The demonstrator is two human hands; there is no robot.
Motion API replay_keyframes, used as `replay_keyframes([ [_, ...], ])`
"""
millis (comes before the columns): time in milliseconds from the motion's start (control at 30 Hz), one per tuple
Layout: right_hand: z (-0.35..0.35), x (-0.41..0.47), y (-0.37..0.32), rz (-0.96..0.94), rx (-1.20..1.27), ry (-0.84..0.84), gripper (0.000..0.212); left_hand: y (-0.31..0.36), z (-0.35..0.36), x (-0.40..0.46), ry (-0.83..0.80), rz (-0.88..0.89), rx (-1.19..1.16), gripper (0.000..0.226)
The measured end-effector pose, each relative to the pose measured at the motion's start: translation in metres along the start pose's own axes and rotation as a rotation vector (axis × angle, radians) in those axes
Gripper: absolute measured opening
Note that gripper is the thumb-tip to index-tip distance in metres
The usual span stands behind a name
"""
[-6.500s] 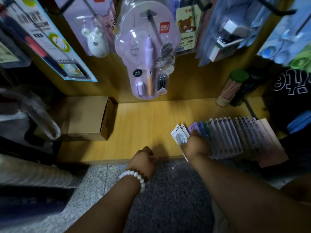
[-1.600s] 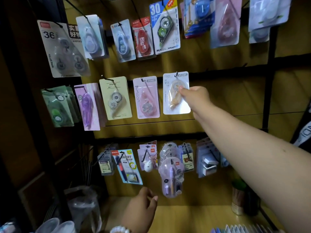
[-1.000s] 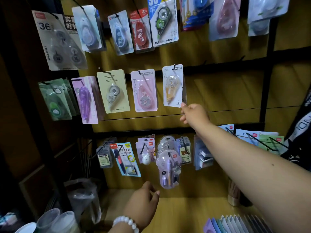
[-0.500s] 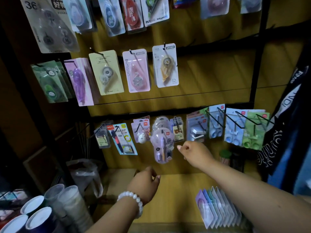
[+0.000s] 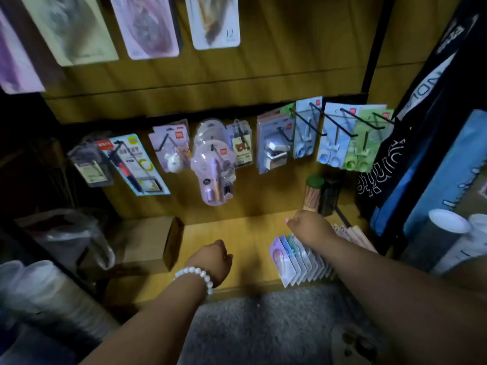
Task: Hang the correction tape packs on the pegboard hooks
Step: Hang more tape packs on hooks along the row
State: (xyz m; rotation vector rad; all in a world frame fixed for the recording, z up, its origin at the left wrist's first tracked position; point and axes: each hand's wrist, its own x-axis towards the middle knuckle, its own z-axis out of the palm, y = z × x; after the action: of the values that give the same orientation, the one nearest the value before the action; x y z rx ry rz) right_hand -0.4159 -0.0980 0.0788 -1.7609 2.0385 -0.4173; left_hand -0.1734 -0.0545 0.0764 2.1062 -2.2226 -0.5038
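Pegboard (image 5: 263, 75) rising behind counter (image 5: 237, 233); fanned row of correction tape packs (image 5: 297, 262) lying under right hand (image 5: 311, 227), fingers seemingly loose, grasping nothing; left hand (image 5: 210, 259) hovering loosely curled. Packs probably light, stiff: pinching by card edge.

White hanging pack (image 5: 214, 21), top edge: "12" at its lower right corner
Black garment (image 5: 379, 169), right side: white outline letters, partly hidden, not readable as a word
Other packs: print too blurred
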Motion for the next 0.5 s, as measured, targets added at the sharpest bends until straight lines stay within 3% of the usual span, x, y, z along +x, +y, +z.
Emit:
replay_keyframes([
  [500, 0.099, 0.056, 0.059, 0.172, -0.034, -0.179, 0.04, -0.008, 0.086, 0.077, -0.236, -0.041, 0.045, 0.032],
])
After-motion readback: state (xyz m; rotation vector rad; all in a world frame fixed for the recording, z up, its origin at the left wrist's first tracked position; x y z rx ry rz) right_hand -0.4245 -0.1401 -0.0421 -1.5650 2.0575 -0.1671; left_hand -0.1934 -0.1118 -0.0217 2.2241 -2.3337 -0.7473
